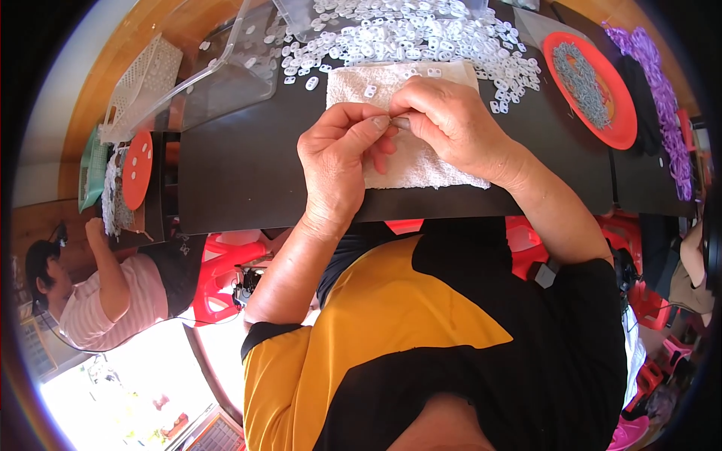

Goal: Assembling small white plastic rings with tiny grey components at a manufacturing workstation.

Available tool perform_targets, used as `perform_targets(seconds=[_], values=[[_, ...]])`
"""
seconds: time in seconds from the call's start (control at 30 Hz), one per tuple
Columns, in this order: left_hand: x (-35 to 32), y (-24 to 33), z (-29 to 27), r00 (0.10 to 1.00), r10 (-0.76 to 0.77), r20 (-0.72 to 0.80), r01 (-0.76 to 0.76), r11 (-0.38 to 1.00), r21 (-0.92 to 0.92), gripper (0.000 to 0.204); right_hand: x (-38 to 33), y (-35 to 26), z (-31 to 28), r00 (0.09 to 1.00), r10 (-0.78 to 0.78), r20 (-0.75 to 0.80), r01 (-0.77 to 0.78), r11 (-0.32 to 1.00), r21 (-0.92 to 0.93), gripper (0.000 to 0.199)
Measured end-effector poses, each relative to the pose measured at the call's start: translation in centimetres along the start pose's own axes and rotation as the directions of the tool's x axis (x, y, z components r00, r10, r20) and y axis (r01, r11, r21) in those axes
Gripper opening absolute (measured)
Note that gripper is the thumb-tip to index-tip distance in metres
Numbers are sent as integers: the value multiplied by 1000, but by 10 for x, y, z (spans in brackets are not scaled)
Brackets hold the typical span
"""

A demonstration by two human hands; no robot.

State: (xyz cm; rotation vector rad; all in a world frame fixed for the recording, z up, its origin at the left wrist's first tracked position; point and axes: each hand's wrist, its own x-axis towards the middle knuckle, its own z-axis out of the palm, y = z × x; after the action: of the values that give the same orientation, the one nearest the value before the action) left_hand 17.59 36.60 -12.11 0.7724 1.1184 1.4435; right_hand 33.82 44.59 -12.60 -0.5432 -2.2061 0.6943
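Over a folded white towel, my left hand and my right hand meet at the fingertips. Both pinch closed around something small and greyish, mostly hidden by the fingers, so I cannot make out its kind. Some small white plastic pieces with two holes lie on the towel beyond my hands. Behind the towel spreads a large heap of the same white pieces.
A red oval tray of small grey metal parts sits at the right of the dark table, beside purple strands. Clear plastic bins stand at the left. A co-worker sits beyond, near another red tray.
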Motion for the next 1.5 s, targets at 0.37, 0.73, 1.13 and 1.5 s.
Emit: perform_targets(seconds=[0.37, 0.73, 1.13, 1.5], values=[[-9, -13, 1, 977, 209, -34, -200, 964, 173, 5, -1, 1, 10, 1000, 25, -11, -25, 998, 54, 8], [-1, -3, -4, 999, 15, -43, -13, 999, 47, 9, 3, -3, 9, 991, -115, -69, 117, 993, 23, 23], [-1, 1, -7, 995, -88, -43, 83, 992, -95, 9, 3, 4, 7, 978, -194, -75, 181, 971, -155, 20], [-4, -1, -3, 993, 92, -80, -80, 987, 136, 7, 7, 11, -1, 976, -200, -88, 181, 966, -183, 21]])
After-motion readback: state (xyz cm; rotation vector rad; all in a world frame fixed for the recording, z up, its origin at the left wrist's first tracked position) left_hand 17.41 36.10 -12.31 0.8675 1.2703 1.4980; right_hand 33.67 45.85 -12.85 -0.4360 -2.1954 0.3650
